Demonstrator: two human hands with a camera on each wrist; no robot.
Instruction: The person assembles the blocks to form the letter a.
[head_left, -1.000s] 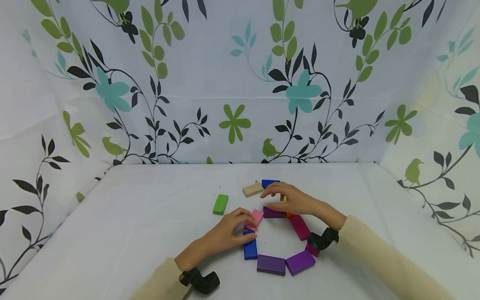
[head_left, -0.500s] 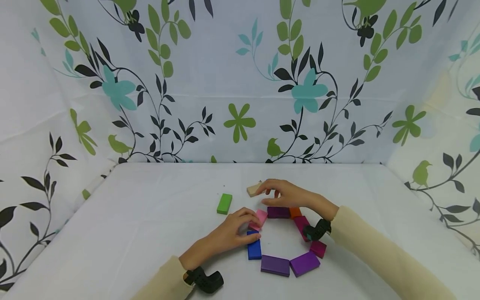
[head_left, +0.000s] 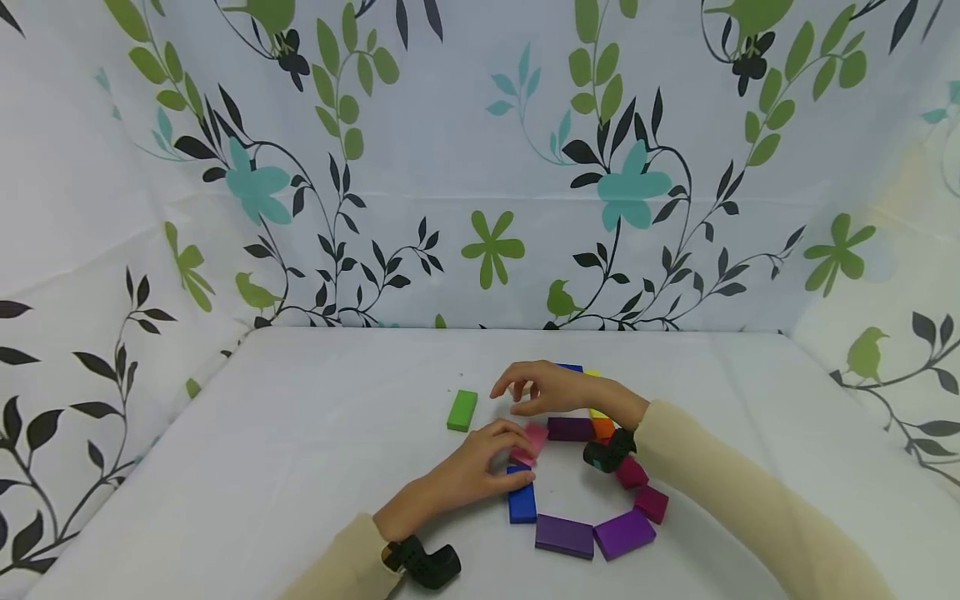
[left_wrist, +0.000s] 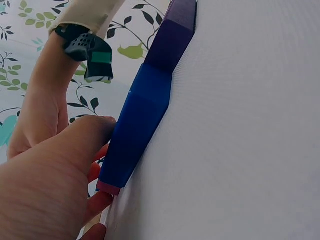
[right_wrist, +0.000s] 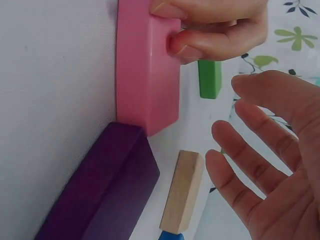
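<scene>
My left hand rests against a ring of coloured blocks. Its fingertips touch the pink block, and the thumb lies at the blue block. Joined to the pink one at a corner is a dark purple block. My right hand hovers beyond the ring, fingers spread and holding nothing. Near its fingers, in the right wrist view, lies a plain wooden block; the hand hides it in the head view.
The ring continues through orange, crimson, violet and purple blocks. A green block lies alone to the left. Yellow and blue blocks are partly behind my right arm.
My right hand has moved left along the far side of the ring, uncovering the far blue and yellow blocks and covering the wooden one. The left hand stays at the pink and blue blocks.
</scene>
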